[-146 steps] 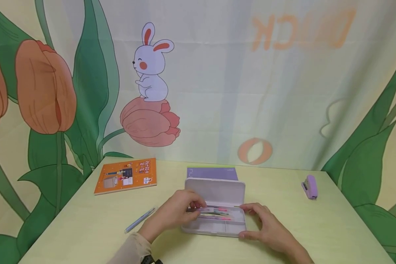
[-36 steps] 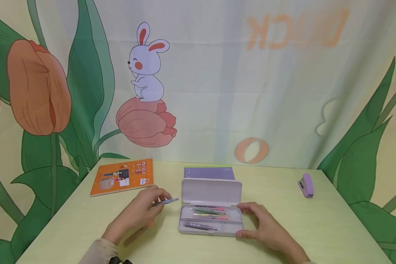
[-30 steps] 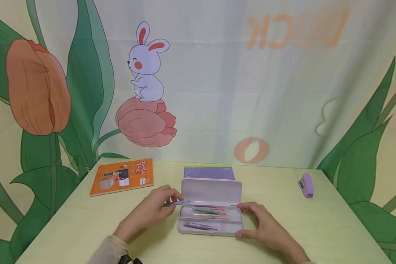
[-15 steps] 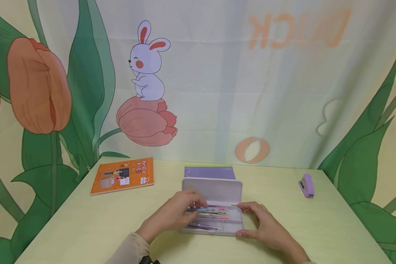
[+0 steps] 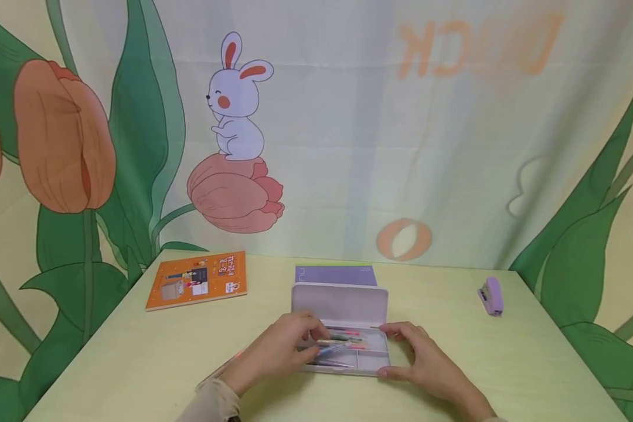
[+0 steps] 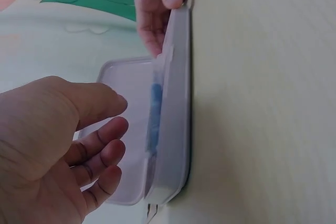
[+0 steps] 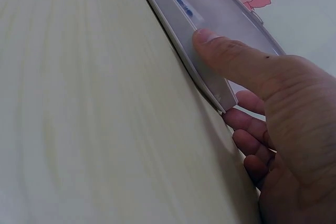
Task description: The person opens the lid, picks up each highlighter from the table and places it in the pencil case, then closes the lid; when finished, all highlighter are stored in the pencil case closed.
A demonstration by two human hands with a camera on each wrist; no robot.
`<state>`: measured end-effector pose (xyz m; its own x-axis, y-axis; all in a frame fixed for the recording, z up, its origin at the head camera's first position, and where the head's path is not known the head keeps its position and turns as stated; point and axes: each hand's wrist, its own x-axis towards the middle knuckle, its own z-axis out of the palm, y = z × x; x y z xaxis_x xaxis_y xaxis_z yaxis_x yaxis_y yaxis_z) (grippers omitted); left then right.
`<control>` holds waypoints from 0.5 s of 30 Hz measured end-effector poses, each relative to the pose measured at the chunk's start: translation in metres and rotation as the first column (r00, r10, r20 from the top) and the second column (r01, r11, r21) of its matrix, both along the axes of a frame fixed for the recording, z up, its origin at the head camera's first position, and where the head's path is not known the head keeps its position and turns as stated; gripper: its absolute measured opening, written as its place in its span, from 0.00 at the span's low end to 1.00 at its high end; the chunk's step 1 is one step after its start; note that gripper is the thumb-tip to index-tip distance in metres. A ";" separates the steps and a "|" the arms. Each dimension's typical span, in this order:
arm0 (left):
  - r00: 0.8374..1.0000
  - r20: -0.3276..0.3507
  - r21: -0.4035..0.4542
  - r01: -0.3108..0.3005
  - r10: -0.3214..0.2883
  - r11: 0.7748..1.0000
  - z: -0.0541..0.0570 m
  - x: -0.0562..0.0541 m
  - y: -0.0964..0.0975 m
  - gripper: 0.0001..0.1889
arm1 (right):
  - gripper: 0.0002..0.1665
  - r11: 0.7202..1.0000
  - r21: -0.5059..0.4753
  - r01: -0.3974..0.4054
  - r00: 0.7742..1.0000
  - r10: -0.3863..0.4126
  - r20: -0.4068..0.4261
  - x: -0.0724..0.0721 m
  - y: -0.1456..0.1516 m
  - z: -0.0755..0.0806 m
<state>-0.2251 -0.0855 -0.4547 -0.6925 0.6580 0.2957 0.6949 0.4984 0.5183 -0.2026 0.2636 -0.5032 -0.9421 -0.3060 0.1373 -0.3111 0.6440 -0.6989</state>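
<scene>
A pale grey pencil case (image 5: 371, 361) lies with its lid raised on the table. Pens with pink and green parts (image 5: 348, 338) lie in its rear compartment. Over its left part is my left hand (image 5: 282, 346), thumb and fingers apart; the left wrist view shows a gap between them and a blue pen (image 6: 156, 111). That pen lies slanted over a purple pen (image 5: 329, 363) at the front compartment, its left end hidden by the hand in the head view. My right hand (image 5: 427, 366) holds the case's right end, thumb in front and fingers behind.
A reddish pen (image 5: 224, 366) lies on the table, partly hidden by my left forearm. An orange book (image 5: 197, 281) is at the back left, a purple booklet (image 5: 337, 275) behind the lid. To the right stands a lilac stapler (image 5: 492, 296).
My left hand has carried the blue pen rightward from the table into the case and let go of it. The purple pen came into the front compartment earlier. My right hand stays put.
</scene>
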 end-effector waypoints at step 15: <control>0.994 0.018 0.032 -0.110 0.110 0.993 0.020 -0.002 -0.037 0.09 | 0.49 1.000 0.005 -0.009 1.000 0.009 -0.015 -0.001 0.001 -0.001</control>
